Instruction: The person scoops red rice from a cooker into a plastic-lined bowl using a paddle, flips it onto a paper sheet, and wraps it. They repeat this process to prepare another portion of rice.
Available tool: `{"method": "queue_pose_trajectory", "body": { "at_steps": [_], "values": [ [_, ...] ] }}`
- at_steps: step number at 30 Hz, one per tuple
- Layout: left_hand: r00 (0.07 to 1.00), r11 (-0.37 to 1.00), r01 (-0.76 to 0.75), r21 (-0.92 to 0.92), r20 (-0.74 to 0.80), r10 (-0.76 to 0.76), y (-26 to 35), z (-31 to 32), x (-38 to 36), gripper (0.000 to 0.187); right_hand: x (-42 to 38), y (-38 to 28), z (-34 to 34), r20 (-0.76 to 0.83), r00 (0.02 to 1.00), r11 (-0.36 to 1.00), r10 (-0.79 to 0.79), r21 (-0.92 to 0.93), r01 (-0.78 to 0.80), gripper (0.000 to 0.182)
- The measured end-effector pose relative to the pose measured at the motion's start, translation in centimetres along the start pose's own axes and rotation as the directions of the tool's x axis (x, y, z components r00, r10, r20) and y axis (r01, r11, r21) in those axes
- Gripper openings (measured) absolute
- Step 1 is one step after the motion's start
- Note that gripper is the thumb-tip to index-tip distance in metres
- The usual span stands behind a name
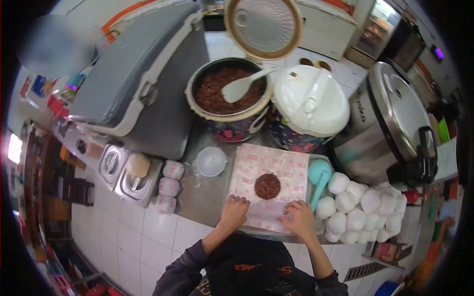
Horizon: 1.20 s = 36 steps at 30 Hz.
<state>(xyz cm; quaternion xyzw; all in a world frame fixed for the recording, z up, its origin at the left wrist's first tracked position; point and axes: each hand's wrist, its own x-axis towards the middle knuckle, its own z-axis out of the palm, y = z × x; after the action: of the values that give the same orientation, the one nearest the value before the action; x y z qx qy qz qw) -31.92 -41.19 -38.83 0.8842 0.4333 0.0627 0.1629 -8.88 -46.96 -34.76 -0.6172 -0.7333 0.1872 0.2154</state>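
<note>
A round, flat mound of red-brown rice (267, 186) lies on a sheet of printed wrapping paper (247, 165) stacked on others. My left hand (235, 209) is closed at the paper's near left corner, fingers curled on its edge. My right hand (298, 217) pinches the near right part of the same sheet, whose near edge looks slightly raised. Right of the paper lies a teal round scoop (320, 173) with a long handle. A small translucent bowl (211, 162) stands to the left. Fingertips are partly hidden.
Behind stands an open rice cooker (202, 116) of red-brown rice with a white paddle (237, 90). Beside it are a closed white-lidded cooker (308, 98) and a large steel one (365, 138). White wrapped bundles (363, 207), printed wrapped portions (170, 187), steel containers (148, 180) and a grey cooler (168, 93) surround the paper.
</note>
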Motion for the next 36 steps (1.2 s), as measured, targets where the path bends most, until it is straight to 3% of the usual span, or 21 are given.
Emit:
{"method": "queue_pose_trajectory", "body": {
  "at_steps": [2, 5, 8, 11, 14, 18, 21, 22, 25, 28, 30, 31, 32, 33, 35, 36],
  "values": [
    [1.000, 0.999, -0.029, 0.031, 0.011, 0.029, -0.9, -0.5, -0.4, 0.010, -0.2, -1.3, 0.6, -0.001, 1.000, 0.995, -0.030, -0.094, 0.029, 0.025],
    [0.996, 0.996, -0.075, -0.046, -0.051, 0.072, -2.1, -0.4, -1.4, 0.004, -0.8, -1.8, 2.5, -0.034, 0.996, 0.977, -0.079, -0.199, 0.071, 0.019],
    [0.983, 0.979, -0.087, -0.185, -0.174, 0.054, -2.3, -1.3, -2.4, 0.003, -2.0, -0.4, 3.2, 0.038, 0.996, 0.973, -0.084, -0.212, 0.090, 0.013],
    [0.987, 0.963, -0.107, -0.249, -0.140, 0.073, -1.5, -3.2, -3.6, 0.006, -2.7, -1.2, 1.5, 0.088, 0.987, 0.981, -0.133, -0.131, 0.144, 0.010],
    [0.984, 0.914, -0.099, -0.394, -0.175, 0.031, -1.3, -4.0, -4.4, 0.006, -2.8, -2.0, 0.2, 0.016, 0.995, 0.994, -0.101, -0.032, 0.101, 0.007],
    [0.923, 0.662, -0.037, -0.749, -0.279, -0.265, -2.5, -1.1, -2.7, 0.005, -0.6, 0.0, 0.3, -0.051, 0.991, 0.970, 0.125, 0.217, -0.111, 0.012],
    [0.820, 0.336, 0.251, -0.908, 0.015, -0.572, -3.5, 2.7, -1.4, 0.010, 1.7, 3.8, 2.5, 0.010, 0.963, 0.900, 0.270, 0.351, -0.257, 0.019],
    [0.815, 0.298, 0.236, -0.925, 0.021, -0.580, -4.0, 3.8, -0.8, 0.008, 2.7, 4.3, 2.7, 0.076, 0.945, 0.877, 0.318, 0.354, -0.324, 0.021],
    [0.781, 0.337, 0.216, -0.917, -0.045, -0.623, -4.1, 4.6, 0.3, 0.008, 4.6, 5.1, 2.8, 0.137, 0.952, 0.842, 0.274, 0.444, -0.306, 0.021],
    [0.712, 0.469, 0.377, -0.798, -0.074, -0.698, -2.8, 1.9, 0.4, 0.011, 5.6, 6.0, 3.1, 0.233, 0.934, 0.811, 0.272, 0.468, -0.352, 0.018],
    [0.739, 0.852, 0.296, -0.432, -0.461, -0.491, -0.8, 0.4, -0.3, 0.013, 6.3, 6.1, 3.1, 0.270, 0.924, 0.794, 0.273, 0.479, -0.374, 0.018],
    [0.738, 0.949, 0.256, -0.182, -0.597, -0.314, 0.2, 0.4, -0.8, 0.017, 6.5, 6.2, 3.3, 0.277, 0.921, 0.796, 0.275, 0.472, -0.379, 0.018],
    [0.877, 0.971, 0.073, -0.227, -0.449, -0.171, 0.9, 2.0, -1.8, 0.031, 6.6, 6.3, 3.4, 0.287, 0.917, 0.797, 0.277, 0.464, -0.386, 0.018],
    [0.956, 0.948, -0.098, -0.302, -0.295, 0.005, 1.6, 3.3, -2.4, 0.045, 6.7, 6.5, 3.7, 0.301, 0.909, 0.794, 0.289, 0.455, -0.403, 0.018],
    [0.990, 0.989, -0.066, -0.134, -0.131, 0.049, 4.5, 3.0, -1.3, 0.058, 6.9, 6.8, 4.1, 0.326, 0.893, 0.789, 0.309, 0.436, -0.432, 0.020],
    [0.997, 0.997, -0.062, -0.046, -0.045, 0.060, 5.3, 2.8, -1.0, 0.064, 6.7, 6.9, 4.0, 0.290, 0.922, 0.823, 0.258, 0.433, -0.367, 0.020]
  ]
}}
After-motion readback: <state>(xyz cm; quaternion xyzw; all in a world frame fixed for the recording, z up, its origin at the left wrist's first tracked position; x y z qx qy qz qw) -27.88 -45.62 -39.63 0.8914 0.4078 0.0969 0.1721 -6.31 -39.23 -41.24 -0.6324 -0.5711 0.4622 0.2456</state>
